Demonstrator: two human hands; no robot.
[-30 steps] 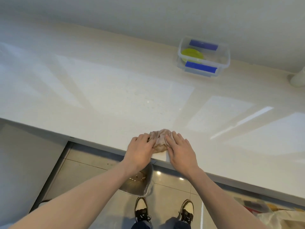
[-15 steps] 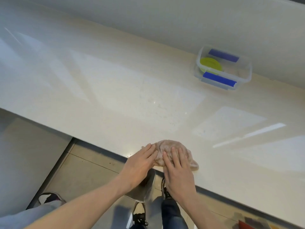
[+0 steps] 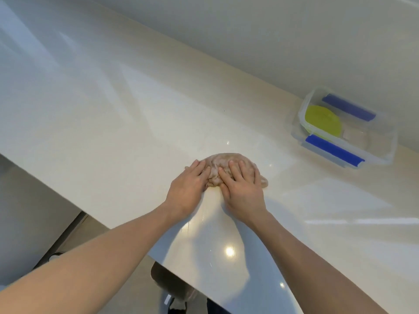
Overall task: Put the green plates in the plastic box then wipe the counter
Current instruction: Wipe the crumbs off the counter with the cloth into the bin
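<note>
A crumpled pinkish-beige cloth point(image 3: 221, 160) lies on the glossy cream counter point(image 3: 113, 123), well in from its front edge. My left hand point(image 3: 188, 183) presses flat on the cloth's left side. My right hand point(image 3: 241, 184) presses on its right side, fingers spread over it. At the far right, against the wall, stands the clear plastic box point(image 3: 383, 152) with blue clips. A green plate point(image 3: 323, 121) lies inside its left half.
The pale wall point(image 3: 294, 41) runs along the back of the counter. The counter's front edge point(image 3: 68, 201) runs diagonally from the left down to the bottom middle, with tiled floor point(image 3: 74, 236) and a shoe below it.
Both hands have pushed the cloth away from the counter's front edge, farther onto the surface toward the box. The camera view has shifted left, so the box now sits at the right.
</note>
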